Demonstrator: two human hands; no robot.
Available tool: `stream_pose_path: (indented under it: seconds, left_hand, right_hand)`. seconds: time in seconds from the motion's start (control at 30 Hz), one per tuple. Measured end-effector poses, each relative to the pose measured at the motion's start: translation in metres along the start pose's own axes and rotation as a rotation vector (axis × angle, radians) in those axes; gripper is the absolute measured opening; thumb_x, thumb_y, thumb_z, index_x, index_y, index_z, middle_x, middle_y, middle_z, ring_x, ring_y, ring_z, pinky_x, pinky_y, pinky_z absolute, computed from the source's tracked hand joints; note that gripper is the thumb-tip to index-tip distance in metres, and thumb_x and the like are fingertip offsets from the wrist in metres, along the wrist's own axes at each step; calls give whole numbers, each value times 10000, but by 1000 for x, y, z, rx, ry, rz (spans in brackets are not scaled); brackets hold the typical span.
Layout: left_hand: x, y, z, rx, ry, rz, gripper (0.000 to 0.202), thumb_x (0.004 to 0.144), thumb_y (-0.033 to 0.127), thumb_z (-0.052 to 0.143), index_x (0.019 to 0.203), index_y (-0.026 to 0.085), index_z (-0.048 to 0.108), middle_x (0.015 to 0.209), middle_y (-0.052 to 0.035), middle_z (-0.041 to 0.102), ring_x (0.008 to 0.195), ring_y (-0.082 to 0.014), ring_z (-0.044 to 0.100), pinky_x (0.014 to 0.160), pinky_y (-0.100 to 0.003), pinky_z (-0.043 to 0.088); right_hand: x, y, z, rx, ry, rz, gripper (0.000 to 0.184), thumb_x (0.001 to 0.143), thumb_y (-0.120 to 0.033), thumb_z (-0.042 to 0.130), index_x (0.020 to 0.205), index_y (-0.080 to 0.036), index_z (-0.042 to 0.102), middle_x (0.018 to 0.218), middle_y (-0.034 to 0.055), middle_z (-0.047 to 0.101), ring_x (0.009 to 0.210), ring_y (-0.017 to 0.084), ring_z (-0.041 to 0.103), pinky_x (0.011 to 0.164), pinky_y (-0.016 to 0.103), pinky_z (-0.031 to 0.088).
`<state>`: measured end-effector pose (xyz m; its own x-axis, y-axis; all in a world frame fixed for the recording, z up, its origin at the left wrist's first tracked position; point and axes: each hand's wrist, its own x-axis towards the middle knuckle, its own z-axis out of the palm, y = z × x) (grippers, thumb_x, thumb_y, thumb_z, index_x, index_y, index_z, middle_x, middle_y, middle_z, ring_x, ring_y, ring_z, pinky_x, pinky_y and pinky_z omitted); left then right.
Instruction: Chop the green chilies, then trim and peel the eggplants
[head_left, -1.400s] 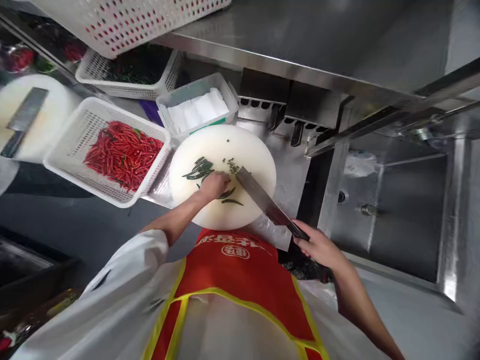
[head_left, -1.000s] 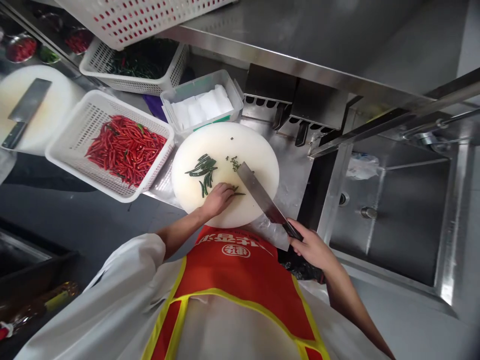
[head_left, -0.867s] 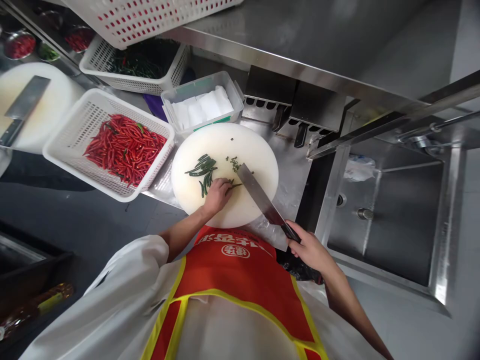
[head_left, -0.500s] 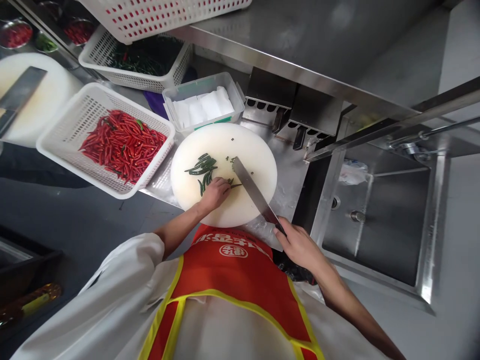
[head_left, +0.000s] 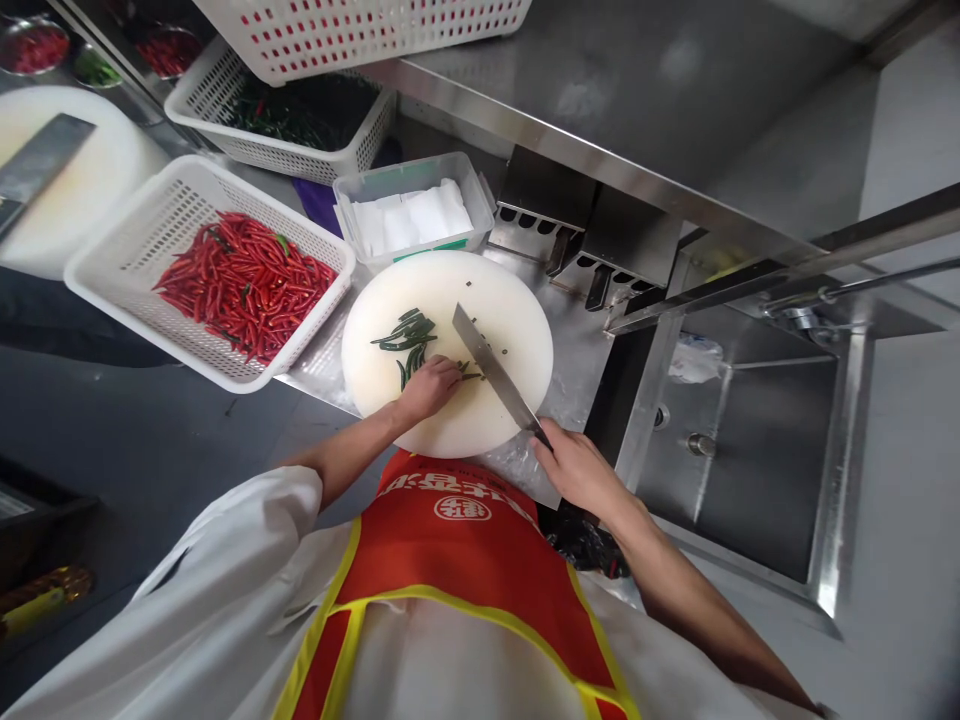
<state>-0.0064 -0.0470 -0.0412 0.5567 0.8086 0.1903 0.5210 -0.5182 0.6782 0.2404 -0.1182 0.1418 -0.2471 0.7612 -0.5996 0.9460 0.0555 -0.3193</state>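
On the round white cutting board [head_left: 480, 425], my left hand [head_left: 433, 388] presses down on some green chili peppers [head_left: 471, 376], whose ends poke out past the fingertips to the right. My right hand [head_left: 581, 465] grips the handle of a kitchen knife [head_left: 496, 372]. The blade slants across the board, just right of the held peppers. More whole green chilies [head_left: 405, 330] lie in a loose pile left of and behind my left hand. A few tiny cut bits [head_left: 504, 351] are scattered near the blade, which partly hides others.
Red chilies [head_left: 244, 285] fill part of a white basket [head_left: 97, 275] to the left. Behind the board stand a plastic box [head_left: 480, 222] with white sheets and a basket of dark green produce [head_left: 352, 160]. A cleaver [head_left: 45, 165] rests on another board. A steel sink [head_left: 765, 460] is at right.
The knife and my right hand have shifted slightly to the left, toward the held chilies. My left hand stays almost in place, and the camera view has moved a little.
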Motion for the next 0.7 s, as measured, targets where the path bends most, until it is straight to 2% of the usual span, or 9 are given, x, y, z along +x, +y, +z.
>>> stream_pose_path:
  seconds: [0.1,0.3,0.5,0.7]
  left_hand:
    - [-1,1,0,-17,10,3,249,1000,202,470,903,158,695,922,-99,686,913,-221,596,909,-393,503]
    - [-3,-1,4,-25,44,13,268,1007,223,461,896,167,699,954,-102,694,927,-224,609,911,-408,512]
    - [-4,0,7,-53,64,-20,254,1000,226,480,897,172,706,957,-108,697,937,-235,600,905,-419,516]
    - [-4,-1,7,-42,67,-16,252,1005,233,481,901,174,703,967,-99,699,969,-233,596,910,-409,514]
  right_hand:
    - [-8,0,0,1,-29,19,159,1044,-328,376,968,-231,477,768,35,664,735,239,648,639,316,290]
    - [19,-3,23,16,-1,32,136,1036,-271,370,1035,-212,493,887,69,688,849,245,659,698,302,336]
    - [7,-6,15,38,-17,33,133,1034,-303,389,1007,-227,495,818,44,671,792,243,653,671,304,318]
    - [16,-12,18,25,-8,37,112,1029,-267,391,995,-216,484,824,52,665,805,242,647,675,303,300]
